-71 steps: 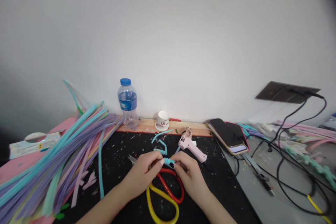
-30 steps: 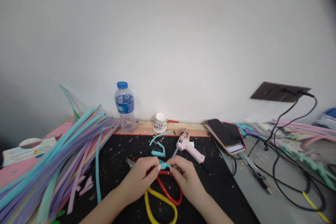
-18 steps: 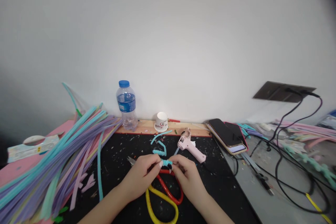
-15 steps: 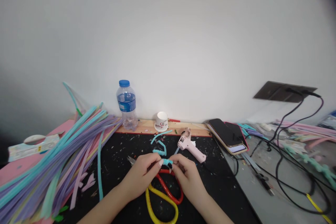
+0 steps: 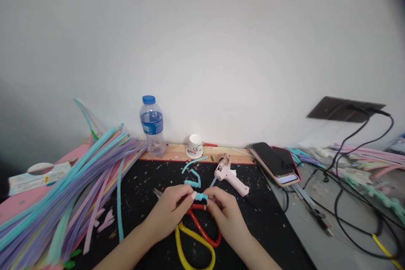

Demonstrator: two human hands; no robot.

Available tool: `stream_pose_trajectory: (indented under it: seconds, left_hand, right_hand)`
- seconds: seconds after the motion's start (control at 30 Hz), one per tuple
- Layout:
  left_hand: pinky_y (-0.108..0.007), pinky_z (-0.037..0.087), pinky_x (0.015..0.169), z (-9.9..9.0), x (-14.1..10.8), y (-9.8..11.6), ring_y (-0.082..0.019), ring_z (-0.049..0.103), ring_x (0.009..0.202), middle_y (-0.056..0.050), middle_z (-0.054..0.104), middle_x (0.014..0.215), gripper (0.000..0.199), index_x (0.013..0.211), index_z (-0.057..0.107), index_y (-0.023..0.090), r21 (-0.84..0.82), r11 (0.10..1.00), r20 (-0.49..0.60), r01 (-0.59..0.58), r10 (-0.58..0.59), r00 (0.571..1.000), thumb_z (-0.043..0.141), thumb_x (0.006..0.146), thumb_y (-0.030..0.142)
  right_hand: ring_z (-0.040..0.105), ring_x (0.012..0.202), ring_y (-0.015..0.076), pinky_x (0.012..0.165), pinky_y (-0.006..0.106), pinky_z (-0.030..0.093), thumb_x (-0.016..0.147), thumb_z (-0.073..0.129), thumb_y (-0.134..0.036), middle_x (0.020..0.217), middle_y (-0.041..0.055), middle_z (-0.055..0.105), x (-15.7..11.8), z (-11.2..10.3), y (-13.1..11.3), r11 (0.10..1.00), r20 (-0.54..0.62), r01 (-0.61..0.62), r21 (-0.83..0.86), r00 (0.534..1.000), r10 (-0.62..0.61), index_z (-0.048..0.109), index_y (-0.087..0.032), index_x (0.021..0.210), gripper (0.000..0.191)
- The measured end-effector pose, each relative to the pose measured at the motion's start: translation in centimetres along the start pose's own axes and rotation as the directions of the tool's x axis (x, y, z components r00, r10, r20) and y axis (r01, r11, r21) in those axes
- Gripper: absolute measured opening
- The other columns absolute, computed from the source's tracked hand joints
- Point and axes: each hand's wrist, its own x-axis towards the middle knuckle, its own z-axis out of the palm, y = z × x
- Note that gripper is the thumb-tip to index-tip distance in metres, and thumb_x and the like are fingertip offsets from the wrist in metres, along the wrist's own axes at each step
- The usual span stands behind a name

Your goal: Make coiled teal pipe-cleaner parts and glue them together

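Observation:
A coiled light-blue pipe cleaner is pinched at its left end by my left hand. The fingers of my right hand close on its other end, where a small dark bit shows that I cannot make out. Below my hands lie scissors with one yellow and one red handle; my left hand hides part of the blades. Just beyond my fingertips rests another coiled blue piece with a bent tail. A loose blue strip curves behind it.
A pale pink glue gun lies to the right on the black mat. At the back stand a water bottle and a paper cup. Many pastel pipe cleaners pile up at left. Phones and black cables lie at right.
The coiled pipe cleaner has shifted and tilted very slightly between my fingers. Both hands stay in nearly the same place.

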Motion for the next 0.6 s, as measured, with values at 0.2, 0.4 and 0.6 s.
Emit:
stream_pose_trajectory:
  seconds: [0.2,0.4,0.6]
  left_hand:
    - [-0.023,0.038,0.059,-0.3,0.2,-0.3,-0.014,0.05,0.061,0.002,0.053,0.065,0.026,0.076,0.053,0.019,0.04,0.996,-0.197,0.083,-0.073,0.978,0.033,0.09,0.027]
    - [-0.031,0.042,0.081,0.1,0.4,-1.6,-0.018,0.054,0.089,-0.004,0.06,0.095,0.019,0.098,0.057,0.021,0.135,0.991,-0.208,-0.003,0.031,0.978,0.043,0.085,0.017]
    - [-0.039,0.04,0.091,0.5,0.4,-2.6,-0.021,0.049,0.102,-0.005,0.057,0.111,0.033,0.11,0.056,0.026,0.252,0.962,-0.095,-0.107,0.135,0.986,0.046,0.082,0.011]
  right_hand:
    - [0.043,0.053,0.0114,0.049,0.021,0.034,0.085,0.044,-0.018,0.063,-0.0029,0.047,0.0,-0.3,0.3,0.998,-0.214,-0.039,0.039,0.976,0.047,0.055,-0.019,0.083,0.011]
    - [0.037,0.046,0.0097,0.042,0.02,0.029,0.086,0.046,-0.033,0.056,-0.005,0.042,0.4,-0.6,0.3,0.988,-0.333,-0.075,0.134,0.936,0.116,0.049,-0.018,0.077,0.017]
    - [0.034,0.044,0.0095,0.04,0.02,0.027,0.086,0.045,-0.038,0.056,-0.0053,0.04,0.4,-0.4,0.6,0.981,-0.296,-0.111,0.157,0.943,0.153,0.048,-0.019,0.079,0.02]
